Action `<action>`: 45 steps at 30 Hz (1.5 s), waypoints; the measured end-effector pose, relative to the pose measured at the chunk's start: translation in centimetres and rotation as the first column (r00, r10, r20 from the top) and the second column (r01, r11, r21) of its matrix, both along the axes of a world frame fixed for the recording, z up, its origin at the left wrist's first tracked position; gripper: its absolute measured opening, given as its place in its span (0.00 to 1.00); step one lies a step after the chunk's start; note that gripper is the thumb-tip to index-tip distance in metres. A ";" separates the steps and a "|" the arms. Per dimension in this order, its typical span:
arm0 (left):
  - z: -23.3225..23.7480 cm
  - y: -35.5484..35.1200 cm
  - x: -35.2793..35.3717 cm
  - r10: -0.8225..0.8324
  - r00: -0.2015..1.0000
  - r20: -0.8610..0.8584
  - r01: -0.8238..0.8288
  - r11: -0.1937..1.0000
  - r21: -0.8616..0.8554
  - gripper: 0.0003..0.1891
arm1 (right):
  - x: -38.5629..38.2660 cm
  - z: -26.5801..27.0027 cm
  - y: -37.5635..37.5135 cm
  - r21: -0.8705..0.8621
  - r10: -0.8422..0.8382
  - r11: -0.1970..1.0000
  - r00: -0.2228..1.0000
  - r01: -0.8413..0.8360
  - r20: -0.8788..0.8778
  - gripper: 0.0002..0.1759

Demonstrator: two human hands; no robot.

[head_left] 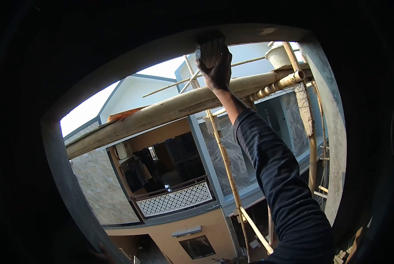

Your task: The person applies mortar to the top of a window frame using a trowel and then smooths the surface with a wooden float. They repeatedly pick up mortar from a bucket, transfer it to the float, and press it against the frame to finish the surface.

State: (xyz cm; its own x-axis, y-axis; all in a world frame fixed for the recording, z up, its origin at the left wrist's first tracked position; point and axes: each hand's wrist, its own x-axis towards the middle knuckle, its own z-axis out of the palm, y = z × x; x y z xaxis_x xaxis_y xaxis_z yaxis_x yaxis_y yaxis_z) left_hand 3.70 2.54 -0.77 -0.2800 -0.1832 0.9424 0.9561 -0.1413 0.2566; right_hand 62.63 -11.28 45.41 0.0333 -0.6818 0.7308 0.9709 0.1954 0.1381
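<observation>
**Right hand raised to the top of a wall opening**

Head view.
- Right hand (pixel 214 61): at 12 o'clock, arm stretched upward in a dark sleeve (pixel 285 185) that rises from 5 o'clock. Fingers curled and closed around a small pale object (pixel 198 53), pressed against the underside of the grey opening frame (pixel 117 66).
- Small pale object: only an edge shows at the hand's 9 o'clock side; its kind cannot be told.
- Left hand: out of view; state cannot be told.
- Thick wooden pole (pixel 161 110): crosses outside from 9 o'clock up to 2 o'clock, behind the wrist.
- Thin bamboo pole (pixel 225 163): slants down toward 6 o'clock.
- White bucket (pixel 278 55): at 1 o'clock, on the scaffold.
- Lattice railing (pixel 175 200): on the balcony opposite, near centre.
</observation>
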 end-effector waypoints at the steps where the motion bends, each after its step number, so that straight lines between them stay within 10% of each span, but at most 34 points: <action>1: -0.1 0.1 -0.2 -0.029 1.000 -0.001 0.029 0.999 0.015 0.34 | -0.2 -0.8 0.4 -0.029 0.019 0.999 1.000 -0.020 -0.007 0.56; 8: -0.1 0.6 -0.3 -0.064 0.997 0.030 0.064 0.998 0.014 0.35 | 6.7 1.0 -6.9 0.283 0.173 0.948 0.982 -0.146 -0.073 0.52; 11: -1.0 1.7 -1.4 -0.057 0.998 0.028 0.056 0.998 0.017 0.36 | 8.6 3.4 -11.6 0.436 0.166 0.891 0.985 -0.128 -0.050 0.35; 20: -0.5 0.6 -0.4 -0.154 0.985 0.079 0.154 0.988 0.006 0.36 | -2.6 3.2 -3.0 0.245 0.282 0.935 0.957 -0.258 -0.070 0.53; 22: -1.1 1.1 -0.7 -0.175 0.933 0.315 0.260 0.932 -0.252 0.35 | -7.9 1.7 1.8 0.083 0.235 0.970 0.969 -0.229 -0.073 0.57; 27: -1.6 1.9 -1.4 -0.131 0.973 0.190 0.166 0.970 -0.180 0.32 | -11.6 -0.2 5.1 -0.024 0.030 0.999 0.991 -0.027 0.129 0.57; 34: -0.1 0.1 0.0 -0.166 0.982 0.091 0.169 0.985 -0.026 0.37 | -2.6 3.1 -4.5 0.313 0.257 0.931 0.948 -0.190 -0.190 0.56; 37: -0.8 1.4 -0.4 -0.220 0.970 0.107 0.220 0.975 0.010 0.36 | -1.9 4.4 -5.4 0.327 0.313 0.903 0.948 -0.278 -0.059 0.55; 42: -1.3 1.2 -0.4 -0.380 0.901 0.210 0.393 0.919 -0.023 0.35 | -9.3 4.3 -1.2 0.308 0.340 0.902 0.938 -0.303 -0.072 0.53; 45: -1.4 1.0 -0.5 -0.126 0.952 0.280 0.204 0.941 -0.272 0.35 | -17.9 3.0 4.9 0.161 0.363 0.925 0.927 -0.346 -0.094 0.55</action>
